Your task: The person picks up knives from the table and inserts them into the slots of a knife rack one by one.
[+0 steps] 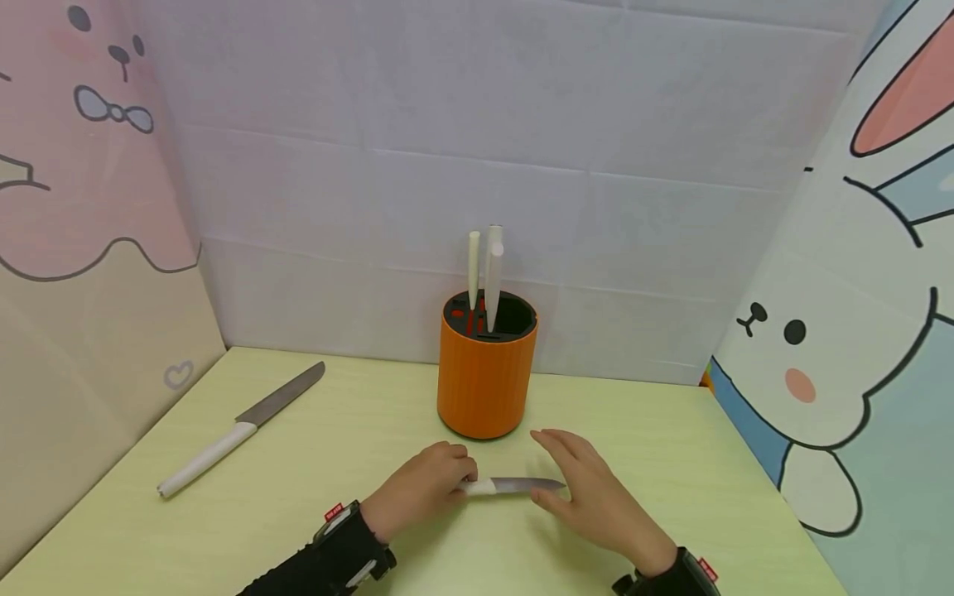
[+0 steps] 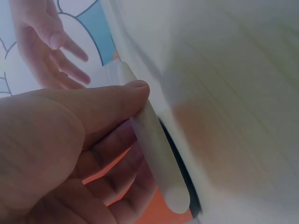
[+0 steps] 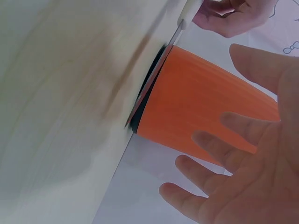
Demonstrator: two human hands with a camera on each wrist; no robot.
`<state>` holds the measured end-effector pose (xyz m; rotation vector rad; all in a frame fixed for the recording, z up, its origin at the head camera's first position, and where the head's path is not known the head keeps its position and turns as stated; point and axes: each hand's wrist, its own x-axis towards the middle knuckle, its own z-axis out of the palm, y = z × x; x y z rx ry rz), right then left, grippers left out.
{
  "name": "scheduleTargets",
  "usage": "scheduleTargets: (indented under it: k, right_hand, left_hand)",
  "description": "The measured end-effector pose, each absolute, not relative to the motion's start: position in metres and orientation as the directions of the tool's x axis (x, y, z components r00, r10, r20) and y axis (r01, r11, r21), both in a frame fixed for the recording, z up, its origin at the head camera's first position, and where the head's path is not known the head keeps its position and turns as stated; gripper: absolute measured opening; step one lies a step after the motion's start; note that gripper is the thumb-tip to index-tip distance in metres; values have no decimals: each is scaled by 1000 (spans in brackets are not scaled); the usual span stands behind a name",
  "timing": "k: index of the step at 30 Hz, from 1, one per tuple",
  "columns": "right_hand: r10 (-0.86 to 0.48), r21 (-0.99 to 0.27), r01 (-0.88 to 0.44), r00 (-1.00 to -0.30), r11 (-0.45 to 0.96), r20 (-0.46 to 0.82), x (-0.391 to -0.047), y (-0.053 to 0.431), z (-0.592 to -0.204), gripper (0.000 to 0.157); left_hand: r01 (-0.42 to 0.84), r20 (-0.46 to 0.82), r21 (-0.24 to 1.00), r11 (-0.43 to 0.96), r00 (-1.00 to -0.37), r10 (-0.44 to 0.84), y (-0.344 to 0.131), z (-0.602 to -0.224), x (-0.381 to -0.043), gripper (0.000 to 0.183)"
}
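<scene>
A small knife with a white handle (image 2: 156,144) is in front of the orange knife block, its blade (image 1: 525,485) pointing right. My left hand (image 1: 425,488) pinches that handle between thumb and fingers, as the left wrist view shows up close. Near the blade's tip, my right hand (image 1: 596,497) is held with fingers spread and nothing in its grasp. In the right wrist view the right hand's fingers (image 3: 224,149) overlap the orange block, and the blade (image 3: 152,81) runs edge-on across its base.
The round orange knife block (image 1: 484,381) stands at the back middle with several white handles (image 1: 494,273) sticking up from its black top. A larger knife (image 1: 238,434) with a white handle lies at the left of the pale table (image 1: 358,406). Cloth-covered walls (image 1: 335,248) surround the table.
</scene>
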<state>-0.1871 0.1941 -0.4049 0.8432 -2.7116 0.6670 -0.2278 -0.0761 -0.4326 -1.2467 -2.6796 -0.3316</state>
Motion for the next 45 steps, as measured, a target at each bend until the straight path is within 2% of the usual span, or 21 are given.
scheduleTargets:
  k: [15,27,34,38,41,45]
  right_hand:
    - [-492,-351,-589,-805,728,331,-186,193,-405,73]
    - [-496,-340,-601,-795,723,350,-187,193,-408,73]
    - [-497,-342,-594,-801,728,333,-186,194,-406,73]
    - [-501,-339,-597,-799,727,333,-186,194,-406,73]
    - [-506,-339,-604,-794,722,336,-186,194,-406,73]
    - [-510,-332,-604,-794,725,331,-186,194,-405,73]
  left_hand:
    - [791,248,119,600,-609,754,-47,-437,-232,18]
    - [801,253,131,584,-597,761,-46,-436,-229,18]
    - [800,248,198,567,-600,760,-48,-436,-231,19]
    - [803,261,195,562,-595,760,-53,-434,-233,20]
    - [783,266,213,584,-622,736,-59,-434,-235,23]
    - [723,262,284,630,-691,674,-72,-429,-235,29]
